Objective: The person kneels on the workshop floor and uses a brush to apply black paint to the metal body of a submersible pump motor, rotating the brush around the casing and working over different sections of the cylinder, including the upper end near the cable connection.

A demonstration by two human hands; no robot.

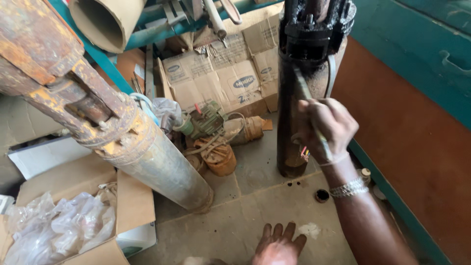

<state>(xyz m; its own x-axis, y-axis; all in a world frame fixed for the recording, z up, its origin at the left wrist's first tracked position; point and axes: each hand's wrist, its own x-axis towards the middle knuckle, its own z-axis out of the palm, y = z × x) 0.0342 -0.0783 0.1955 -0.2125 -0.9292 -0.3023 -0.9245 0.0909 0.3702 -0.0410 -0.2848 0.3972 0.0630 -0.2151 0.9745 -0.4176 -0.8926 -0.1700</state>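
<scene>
My right hand is closed around a thin rod-like tool whose tip points up at the black top fitting of a dark upright cylindrical pump motor. Coloured wires stick out just under that hand. My left hand lies flat on the grey floor at the bottom of the view, fingers spread and holding nothing. A second, rusty cylinder leans in from the upper left down to the floor.
Flattened cardboard boxes lean at the back, with a small green motor and rusty parts before them. An open carton with crumpled clear plastic stands at the left. A teal cabinet edge and brown floor lie to the right.
</scene>
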